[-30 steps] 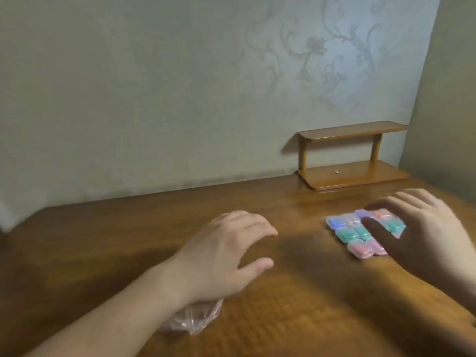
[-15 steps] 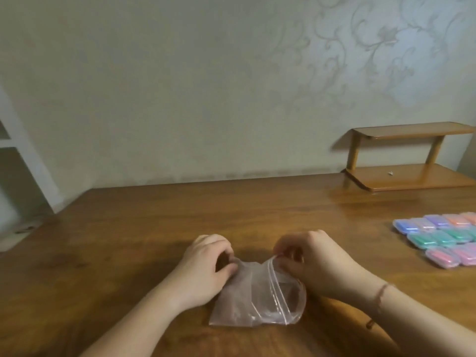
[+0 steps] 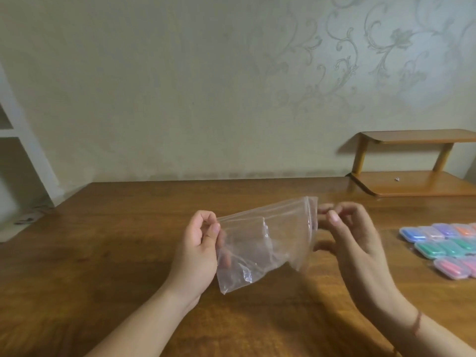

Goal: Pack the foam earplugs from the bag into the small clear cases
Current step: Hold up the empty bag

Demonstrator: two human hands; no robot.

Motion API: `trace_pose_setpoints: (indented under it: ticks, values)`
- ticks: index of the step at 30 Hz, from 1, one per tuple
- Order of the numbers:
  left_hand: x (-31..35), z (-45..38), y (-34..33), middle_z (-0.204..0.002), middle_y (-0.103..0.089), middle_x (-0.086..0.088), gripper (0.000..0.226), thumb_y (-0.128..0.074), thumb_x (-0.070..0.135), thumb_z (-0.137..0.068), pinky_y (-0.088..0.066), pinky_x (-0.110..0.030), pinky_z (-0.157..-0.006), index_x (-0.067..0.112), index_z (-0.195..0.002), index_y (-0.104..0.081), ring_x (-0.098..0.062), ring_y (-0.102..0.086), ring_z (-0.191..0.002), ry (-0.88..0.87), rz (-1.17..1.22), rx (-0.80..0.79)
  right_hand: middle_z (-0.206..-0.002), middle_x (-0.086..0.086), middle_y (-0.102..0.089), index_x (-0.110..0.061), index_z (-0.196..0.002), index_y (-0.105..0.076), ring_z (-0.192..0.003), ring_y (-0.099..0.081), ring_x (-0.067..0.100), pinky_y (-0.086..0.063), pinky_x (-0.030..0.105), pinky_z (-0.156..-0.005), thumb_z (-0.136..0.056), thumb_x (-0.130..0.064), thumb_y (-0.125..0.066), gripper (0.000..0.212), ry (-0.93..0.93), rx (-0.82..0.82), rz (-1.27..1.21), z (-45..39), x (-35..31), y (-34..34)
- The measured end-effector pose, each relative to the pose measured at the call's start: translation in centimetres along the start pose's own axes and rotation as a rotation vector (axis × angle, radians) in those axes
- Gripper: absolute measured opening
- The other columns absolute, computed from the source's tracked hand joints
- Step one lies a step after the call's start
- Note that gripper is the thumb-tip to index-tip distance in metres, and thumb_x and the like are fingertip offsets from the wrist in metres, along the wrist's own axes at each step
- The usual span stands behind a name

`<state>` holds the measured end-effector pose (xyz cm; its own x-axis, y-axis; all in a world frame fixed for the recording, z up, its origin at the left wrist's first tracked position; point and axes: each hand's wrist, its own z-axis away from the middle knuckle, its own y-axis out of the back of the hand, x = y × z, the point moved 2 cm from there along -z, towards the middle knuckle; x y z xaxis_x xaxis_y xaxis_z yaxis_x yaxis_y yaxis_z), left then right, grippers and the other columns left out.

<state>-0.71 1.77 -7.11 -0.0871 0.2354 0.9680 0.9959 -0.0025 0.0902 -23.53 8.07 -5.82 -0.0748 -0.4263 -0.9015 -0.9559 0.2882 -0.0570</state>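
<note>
Wooden table (image 3: 103, 266) under both hands carries the clear bag (image 3: 262, 243) held up between them, left hand (image 3: 198, 251) pinching its bottom edge, right hand (image 3: 353, 243) pinching the zip end, with closed cases (image 3: 445, 246) lying just right of the right hand

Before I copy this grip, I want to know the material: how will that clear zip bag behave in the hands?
The clear zip bag is probably floppy: it creases and sags between the left hand and the right hand. It seems very light, as it hangs from fingertip pinches and looks nearly empty. The glossy film may be slippery, so hold near the stiffer zip strip.
</note>
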Motion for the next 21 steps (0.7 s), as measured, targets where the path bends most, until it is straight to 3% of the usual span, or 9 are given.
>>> trace_pose_setpoints:
  ticks: [3,5,7,9,12,15,18,21]
  values:
    - [0.0,0.0,-0.1,-0.058,-0.054,0.012,0.015,-0.040,0.017,-0.105,-0.046,-0.023,-0.058,0.017,-0.099,-0.054,-0.006,-0.052,-0.057,0.013,0.072,0.075,-0.119,0.001,-0.064,-0.016,-0.098,-0.067,-0.101,-0.066,0.026,-0.058,0.045,-0.076,-0.077,-0.064,-0.059,0.053,-0.149,-0.229,-0.034,1.0,0.3,-1.3]
    - [-0.1,0.0,0.0,-0.056,-0.055,0.012,0.015,-0.040,0.018,-0.104,-0.045,-0.021,-0.051,0.017,-0.101,-0.054,-0.008,-0.052,-0.053,0.014,0.075,0.081,-0.113,0.001,-0.066,-0.009,-0.091,-0.070,-0.092,-0.068,0.020,-0.059,0.039,-0.075,-0.075,-0.053,-0.072,0.046,-0.200,-0.306,-0.008,1.2,0.0,-1.8]
    - [-0.2,-0.1,0.3,-0.056,-0.053,0.008,0.014,-0.040,0.017,-0.104,-0.040,-0.022,-0.042,0.016,-0.099,-0.053,-0.017,-0.047,-0.048,-0.021,0.044,0.056,-0.083,0.013,-0.068,0.000,-0.079,-0.069,-0.070,-0.064,0.019,-0.056,0.028,-0.067,-0.079,-0.029,-0.078,0.030,-0.232,-0.326,-0.045,1.3,-0.5,-2.1]
    - [0.0,-0.4,0.7,-0.063,-0.053,0.004,0.014,-0.041,0.015,-0.103,-0.041,-0.021,-0.046,0.018,-0.094,-0.052,-0.015,-0.047,-0.051,-0.133,-0.108,0.068,-0.068,0.017,-0.067,0.004,-0.074,-0.069,-0.061,-0.062,0.017,-0.052,0.021,-0.060,-0.077,-0.014,-0.073,0.018,-0.241,-0.313,-0.041,1.2,-0.7,-2.0]
    - [0.4,-0.8,1.4,-0.074,-0.054,-0.004,0.018,-0.044,0.010,-0.101,-0.047,-0.015,-0.062,0.023,-0.090,-0.050,-0.009,-0.052,-0.065,-0.298,-0.310,0.134,-0.072,0.021,-0.068,0.007,-0.076,-0.070,-0.063,-0.064,0.015,-0.051,0.020,-0.057,-0.078,-0.007,-0.071,0.015,-0.302,-0.284,-0.034,0.8,-0.7,-1.3]
    - [0.5,-1.2,2.1,-0.075,-0.057,-0.005,0.021,-0.045,0.004,-0.100,-0.047,-0.015,-0.062,0.023,-0.092,-0.050,-0.013,-0.056,-0.069,-0.392,-0.350,0.186,-0.075,0.015,-0.070,0.002,-0.082,-0.072,-0.063,-0.061,0.018,-0.050,0.023,-0.055,-0.077,-0.001,-0.070,0.006,-0.375,-0.239,-0.024,0.2,-1.0,-0.6]
    - [0.3,-1.3,2.4,-0.075,-0.064,-0.002,0.008,-0.052,0.012,-0.098,-0.049,-0.018,-0.055,0.017,-0.104,-0.053,-0.013,-0.061,-0.061,-0.416,-0.279,0.118,-0.084,0.016,-0.073,-0.008,-0.104,-0.069,-0.068,-0.066,0.021,-0.051,0.026,-0.055,-0.077,0.006,-0.069,0.030,-0.363,-0.201,0.004,0.1,-1.2,-0.5]
    - [0.6,-1.1,2.4,-0.083,-0.071,-0.003,0.029,-0.054,0.040,-0.096,-0.053,-0.026,-0.057,0.015,-0.108,-0.060,-0.021,-0.068,-0.065,-0.181,0.033,-0.039,-0.083,0.014,-0.072,-0.019,-0.116,-0.062,-0.068,-0.065,0.022,-0.051,0.032,-0.063,-0.075,-0.001,-0.072,0.046,-0.337,-0.171,0.028,0.0,-1.4,-0.6]
